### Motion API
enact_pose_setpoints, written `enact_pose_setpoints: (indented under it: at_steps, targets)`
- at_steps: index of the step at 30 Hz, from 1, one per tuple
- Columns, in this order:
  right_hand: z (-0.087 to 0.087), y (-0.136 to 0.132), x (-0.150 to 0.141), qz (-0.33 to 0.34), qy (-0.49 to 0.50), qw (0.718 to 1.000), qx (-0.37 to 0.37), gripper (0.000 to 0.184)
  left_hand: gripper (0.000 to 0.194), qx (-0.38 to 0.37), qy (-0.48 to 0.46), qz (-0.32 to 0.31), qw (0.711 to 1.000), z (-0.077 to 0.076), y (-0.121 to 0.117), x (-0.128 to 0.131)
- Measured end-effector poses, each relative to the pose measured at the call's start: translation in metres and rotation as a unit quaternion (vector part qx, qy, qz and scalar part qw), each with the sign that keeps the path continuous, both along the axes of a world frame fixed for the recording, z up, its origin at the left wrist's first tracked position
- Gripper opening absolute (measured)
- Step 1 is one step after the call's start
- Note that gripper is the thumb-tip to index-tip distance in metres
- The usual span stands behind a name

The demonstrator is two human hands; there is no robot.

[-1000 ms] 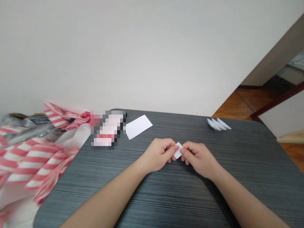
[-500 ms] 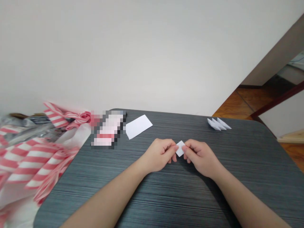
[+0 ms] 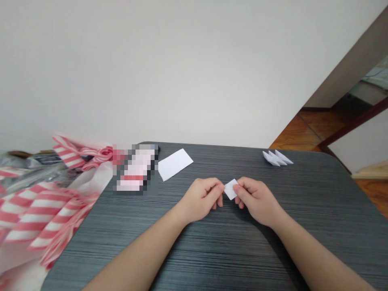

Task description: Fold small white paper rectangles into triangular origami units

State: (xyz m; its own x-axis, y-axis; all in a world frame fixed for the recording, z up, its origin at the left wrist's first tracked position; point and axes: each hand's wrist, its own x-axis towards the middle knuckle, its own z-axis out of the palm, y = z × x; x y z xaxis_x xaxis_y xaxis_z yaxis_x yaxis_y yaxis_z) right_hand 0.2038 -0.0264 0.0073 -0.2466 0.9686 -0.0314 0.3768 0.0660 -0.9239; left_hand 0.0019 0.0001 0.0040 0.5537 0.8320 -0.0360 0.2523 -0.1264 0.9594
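A dark grey wood-grain desk [image 3: 212,258] was seen from above, with a red-and-white striped bag [image 3: 39,218] heaped against its left corner. A pixelated object [image 3: 136,169] was left near the far edge, and a white paper rectangle [image 3: 175,164] was laid just beside it. A row of folded paper triangles [image 3: 276,157] was placed toward the far right. Above the middle of the desk, a small white paper piece [image 3: 230,189] was pinched from opposite sides by the left hand [image 3: 200,199] and the right hand [image 3: 256,201], both narrowly closed on it. The piece had just been turned slightly between the fingertips.
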Motion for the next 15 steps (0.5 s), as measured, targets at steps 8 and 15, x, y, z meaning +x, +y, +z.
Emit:
enact_pose_setpoints:
  at_steps: [8,15]
  targets:
    - [0.0015,-0.0003,0.0004,-0.008,0.014,1.0,-0.012,0.029,0.022,0.002,-0.031,0.022,0.999,-0.0038,-0.0007,0.0014]
    - [0.0015,0.0012,-0.0003,-0.005,-0.005,1.0,-0.013,0.032,0.033,0.087,0.069,0.011,0.994,0.004,-0.0006,0.0005]
